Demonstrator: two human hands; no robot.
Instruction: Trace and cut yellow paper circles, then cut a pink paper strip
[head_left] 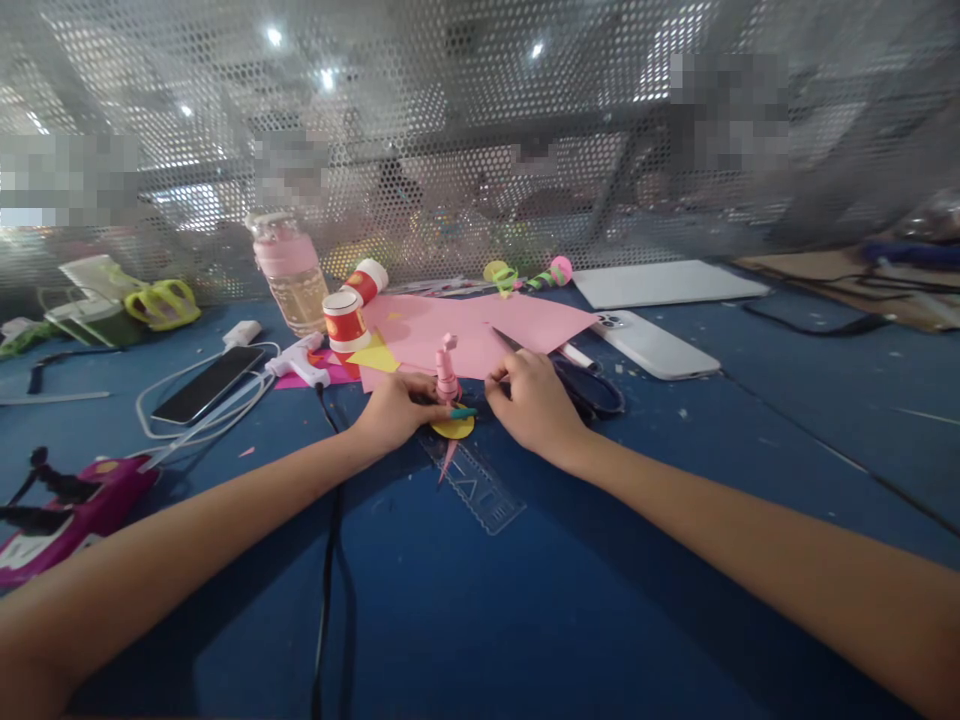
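A small pink paper figure (447,378) stands upright on a yellow disc (452,428) near the middle of the blue table. My left hand (397,412) holds the disc's left side, its thumb with a teal nail lying over the top. Just right of the figure, my right hand (529,398) is closed with thumb and fingers curled together; whatever they hold is too small to name. Dark-handled scissors (592,388) lie partly behind that hand. A clear plastic ruler (487,495) and a thin pink paper scrap (448,462) lie below the disc.
Pink paper sheets (480,325) spread behind the hands. At the left are paper cups (346,320), a bottle (289,275), a white glue gun (300,362) and a black phone (210,383). A white phone (660,345) lies right. A black cable (328,580) crosses the front.
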